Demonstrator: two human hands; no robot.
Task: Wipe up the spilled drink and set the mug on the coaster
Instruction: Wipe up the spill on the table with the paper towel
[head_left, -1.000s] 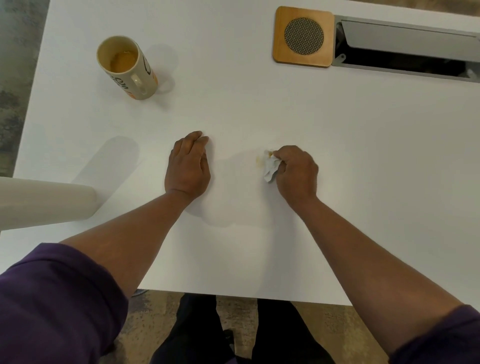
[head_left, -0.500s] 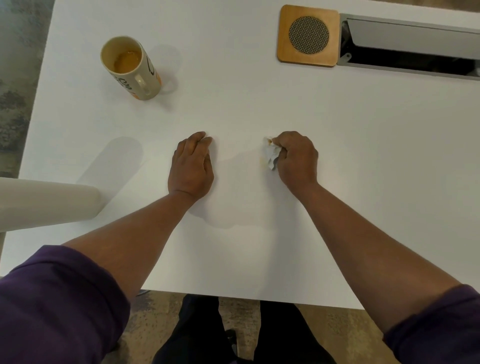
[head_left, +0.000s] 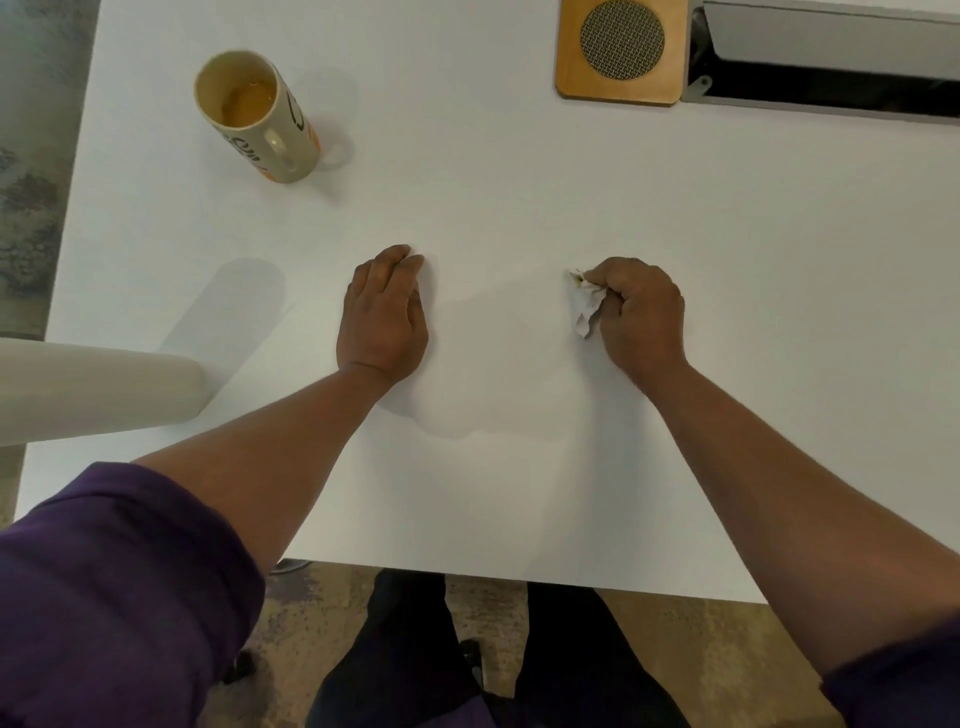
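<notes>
Mug (head_left: 260, 117), part full, stood at ten o'clock on the bench (head_left: 519, 197), well apart from the coaster (head_left: 621, 49) at one o'clock, while the right hand (head_left: 641, 317) clenched a stained tissue (head_left: 587, 306) and the left hand (head_left: 382, 317) lay flat and empty, so wiping looked nearly finished and lifting the mug came next.

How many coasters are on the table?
1. The wooden coaster lies at the far edge of the table, right of the mug; nothing stands on it.

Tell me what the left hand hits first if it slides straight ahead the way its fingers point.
Probably nothing: ahead of the left hand is bare table; the mug sits left of that line, the coaster to the right.
</notes>
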